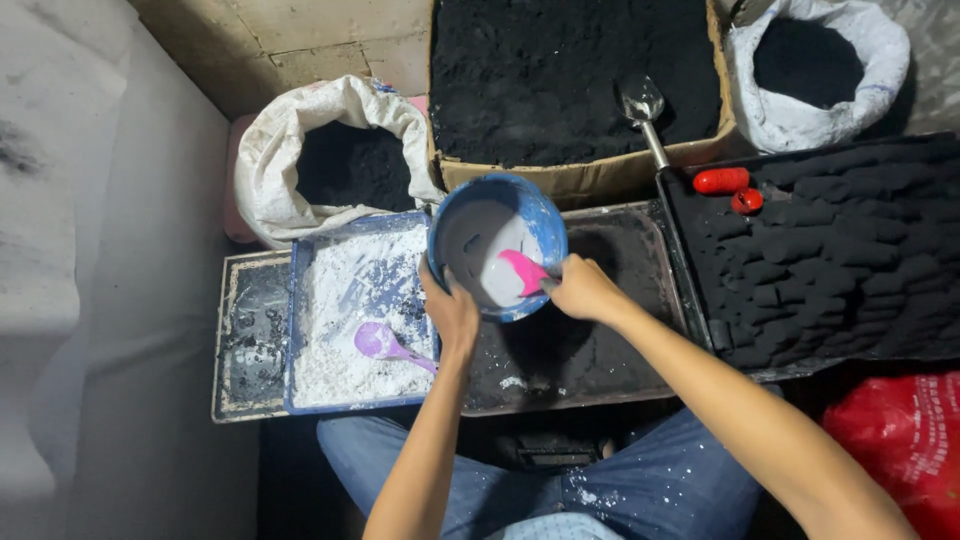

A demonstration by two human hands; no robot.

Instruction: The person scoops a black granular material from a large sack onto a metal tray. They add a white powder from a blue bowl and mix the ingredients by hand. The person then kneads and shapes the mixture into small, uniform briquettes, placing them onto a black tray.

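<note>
The left hand [452, 312] clasped the blue bowl [497, 245] by its near rim, tilted over the dark tray [600, 330]. The right hand [583, 288] pinched a pink spoon [522, 270] inside (white slurry); scraping steadily downward suited it.

A white woven sack [275, 150] with its mouth rolled open stands at the upper left, full of black powder, and a second white sack [880, 60] stands at the upper right. Between them sits a brown cardboard box [590, 178] of the same black powder. A red plastic bag [900, 440] with pale print lies at the lower right.

Left hand [452, 312] grips bowl [497, 245]; right hand [583, 288] holds scoop [522, 270]
</note>
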